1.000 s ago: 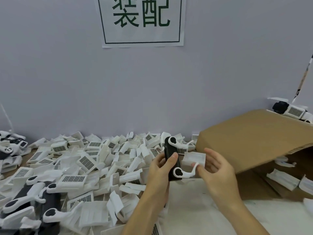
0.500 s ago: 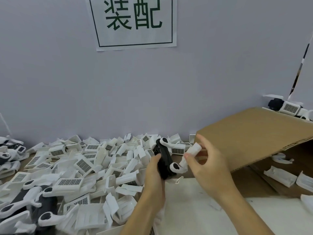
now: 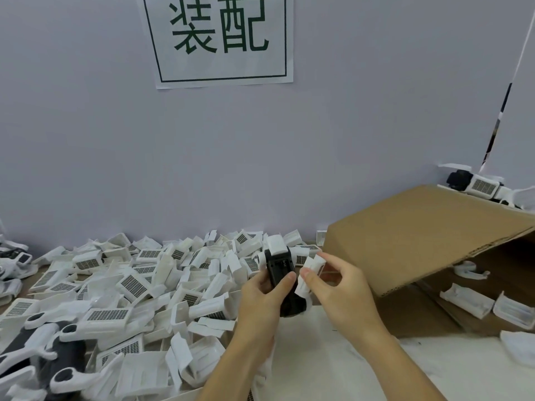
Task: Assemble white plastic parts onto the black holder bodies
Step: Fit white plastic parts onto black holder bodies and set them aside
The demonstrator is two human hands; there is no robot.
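Note:
My left hand [image 3: 265, 296] grips a black holder body [image 3: 280, 273] upright above the table, thumb across its front. A white piece [image 3: 275, 243] sits on the body's top end. My right hand [image 3: 338, 290] pinches a small white plastic part [image 3: 307, 272] between thumb and fingers, held against the body's right side. The body's lower end shows below my left thumb.
A big heap of loose white plastic parts [image 3: 144, 282] covers the table at left. Assembled black and white holders [image 3: 43, 351] lie at the lower left. A tipped cardboard box [image 3: 428, 235] with white parts [image 3: 466, 303] inside lies at right. A paper sign [image 3: 220, 39] hangs on the wall.
My left hand turned the black body so its back faces me and lifted it more upright. My right hand shifted the white part lower, against the body's right side.

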